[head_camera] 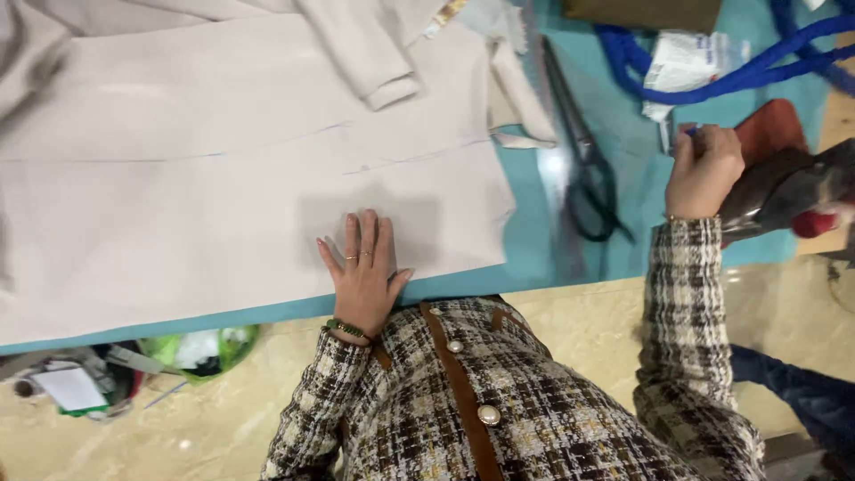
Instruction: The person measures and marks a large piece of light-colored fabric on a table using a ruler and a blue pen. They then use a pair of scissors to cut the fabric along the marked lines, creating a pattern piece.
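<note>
Head cam looking straight down at a teal-topped table, and most of it is covered by a big piece of pale beige fabric, spread flat with a couple of faint lines marked across it. A folded sleeve-like bit of the same cloth lies at the top. Just right of the fabric edge there's a long clear ruler with a pair of black scissors lying on it, blades pointing away. Blue cord snakes around the top right corner, near a crumpled plastic packet. The left hand is flat and open, palm down, pressing on the near edge of the fabric. The right hand is closed up in a fist around something small and blue, can't make out what, hovering over the table's right side beside a dark iron.
</note>
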